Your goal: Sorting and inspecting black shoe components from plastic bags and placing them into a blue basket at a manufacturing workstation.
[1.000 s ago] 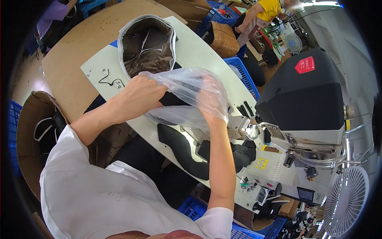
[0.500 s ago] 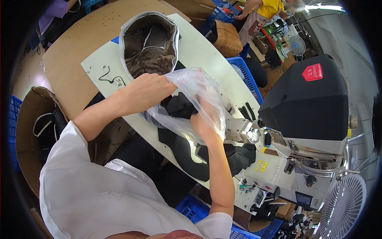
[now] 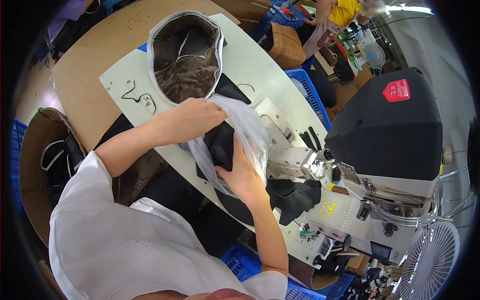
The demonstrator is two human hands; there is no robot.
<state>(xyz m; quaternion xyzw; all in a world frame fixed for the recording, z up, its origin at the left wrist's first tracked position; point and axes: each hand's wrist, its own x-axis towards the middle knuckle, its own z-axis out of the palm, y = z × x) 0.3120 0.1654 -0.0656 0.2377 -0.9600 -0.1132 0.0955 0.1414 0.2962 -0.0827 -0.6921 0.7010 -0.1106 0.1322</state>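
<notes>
Head view: clear plastic bag [image 3: 245, 135], thin, crinkled, holds black fabric pieces [image 3: 222, 145]. Left hand [image 3: 192, 120] grip closed on bag top; right hand [image 3: 245, 175] grip cups bag underside, above white surface [image 3: 250, 65]. Oval bin [image 3: 185, 55] holds brown fabric.

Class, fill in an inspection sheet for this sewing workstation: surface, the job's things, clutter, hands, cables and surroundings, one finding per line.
Surface: pale worktable, partly bare.
Job's things: clear plastic bag with black fabric pieces inside it.
Clutter: grey-rimmed bin of brown pieces; loose black fabric by the machine.
Hands: left hand grips the bag's top; right hand supports it from below.
Cables: thin wires under the machine head.
Surroundings: black sewing machine, white fan, blue crates, cardboard box, another person at a far bench.
</notes>
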